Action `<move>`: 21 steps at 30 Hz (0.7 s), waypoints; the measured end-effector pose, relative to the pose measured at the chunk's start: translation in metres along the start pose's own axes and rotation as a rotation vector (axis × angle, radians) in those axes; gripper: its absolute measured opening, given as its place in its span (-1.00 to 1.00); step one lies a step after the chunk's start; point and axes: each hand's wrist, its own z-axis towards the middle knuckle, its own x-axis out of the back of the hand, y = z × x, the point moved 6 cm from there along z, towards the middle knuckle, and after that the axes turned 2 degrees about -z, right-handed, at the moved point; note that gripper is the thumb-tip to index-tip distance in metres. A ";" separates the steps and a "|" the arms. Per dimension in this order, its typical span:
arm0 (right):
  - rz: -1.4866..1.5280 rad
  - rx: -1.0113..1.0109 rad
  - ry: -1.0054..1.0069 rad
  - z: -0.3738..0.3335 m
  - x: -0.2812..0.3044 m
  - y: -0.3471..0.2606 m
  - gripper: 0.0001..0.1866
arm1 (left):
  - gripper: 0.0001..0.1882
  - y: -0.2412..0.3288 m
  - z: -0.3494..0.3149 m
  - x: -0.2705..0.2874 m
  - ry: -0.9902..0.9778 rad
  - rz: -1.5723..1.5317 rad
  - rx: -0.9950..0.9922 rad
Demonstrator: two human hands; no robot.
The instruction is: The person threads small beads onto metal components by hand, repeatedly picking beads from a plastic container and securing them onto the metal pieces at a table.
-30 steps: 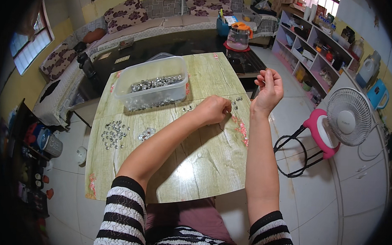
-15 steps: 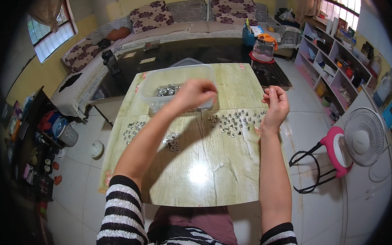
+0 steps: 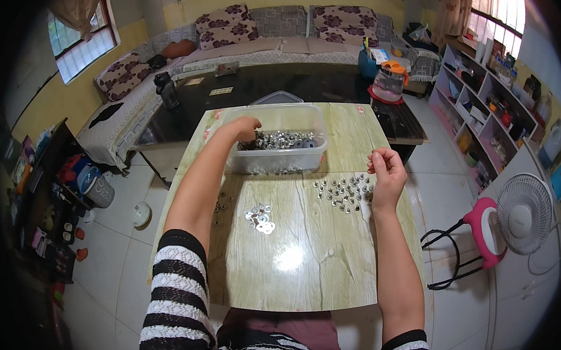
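A clear plastic box (image 3: 312,157) on the table holds a heap of small shiny metal pieces (image 3: 282,139). At its left end, my left hand (image 3: 240,129) reaches over the rim with fingers curled; whatever they hold is hidden. My right hand (image 3: 388,176) is raised above the table's right side, thumb and fingers pinched together on something too small to make out. Just left of it, short metal studs (image 3: 344,193) with flat heads stand in a group. Flat round washers (image 3: 260,219) lie in a small pile near the middle, and more small metal pieces (image 3: 222,202) show beside my left forearm.
The marble-patterned table (image 3: 289,257) stands before a dark low table (image 3: 259,80) with a water jug (image 3: 389,83) and a dark bottle (image 3: 165,90). A fan (image 3: 523,214) on a pink stool is at the right, near shelves (image 3: 477,108). A sofa (image 3: 280,43) lines the back.
My left hand has moved left, from above the box's right part to its left end. My right hand stays raised and pinched. The whole view has shifted slightly.
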 end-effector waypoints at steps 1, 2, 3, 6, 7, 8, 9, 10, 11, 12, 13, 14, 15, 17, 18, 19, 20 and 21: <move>0.000 0.001 -0.001 -0.001 -0.001 0.000 -0.90 | -0.54 0.000 0.003 -0.001 0.002 -0.001 0.001; -0.014 -0.011 -0.020 -0.002 -0.004 0.000 -0.90 | -0.56 0.000 0.005 -0.004 -0.029 0.013 0.007; -0.029 -0.023 -0.036 -0.003 -0.005 0.000 -0.91 | -0.57 0.001 0.007 -0.007 -0.061 0.026 0.011; -0.014 -0.017 -0.066 -0.005 -0.010 0.004 -0.91 | -0.68 0.005 0.008 -0.007 -0.048 0.113 0.007; -0.015 -0.017 -0.067 -0.004 -0.010 0.005 -0.91 | -0.72 0.006 0.007 -0.005 -0.034 0.146 0.013; -0.009 -0.018 -0.084 -0.004 -0.010 0.007 -0.92 | -0.72 0.006 0.005 -0.004 -0.034 0.145 0.014; -0.001 -0.019 -0.100 -0.004 -0.011 0.009 -0.93 | -0.75 0.006 0.004 -0.002 -0.010 0.110 0.001; -0.001 -0.020 -0.100 -0.004 -0.011 0.009 -0.93 | -0.78 0.006 0.003 0.000 0.013 0.075 -0.012; 0.000 -0.023 -0.103 -0.004 -0.011 0.010 -0.93 | -0.78 0.006 0.002 0.000 0.013 0.076 -0.011; 0.001 -0.024 -0.103 -0.004 -0.011 0.011 -0.93 | -0.78 0.007 0.002 0.001 0.025 0.051 -0.006; 0.000 -0.023 -0.100 -0.004 -0.010 0.011 -0.93 | -0.78 0.008 0.002 0.001 0.037 0.027 -0.002; -0.011 -0.034 -0.101 -0.005 -0.010 0.013 -0.93 | -0.78 0.009 0.004 -0.001 0.037 0.028 -0.007; -0.021 -0.044 -0.103 -0.004 -0.008 0.014 -0.93 | -0.77 0.009 0.006 -0.003 0.039 0.064 0.033; -0.020 -0.034 -0.102 -0.005 -0.010 0.015 -0.93 | -0.77 0.009 0.006 -0.004 0.043 0.099 0.063; -0.017 -0.029 -0.102 -0.006 -0.011 0.016 -0.94 | -0.78 0.009 0.002 -0.002 0.069 0.065 0.049; -0.047 -0.029 -0.106 -0.006 -0.012 0.017 -0.93 | -0.78 0.009 -0.001 0.001 0.097 0.031 0.029; -0.059 -0.009 -0.116 -0.005 -0.012 0.019 -0.94 | -0.79 0.009 -0.002 0.001 0.104 0.011 0.013; -0.070 0.010 -0.125 -0.005 -0.013 0.019 -0.94 | -0.79 0.012 -0.005 0.003 0.102 0.013 -0.002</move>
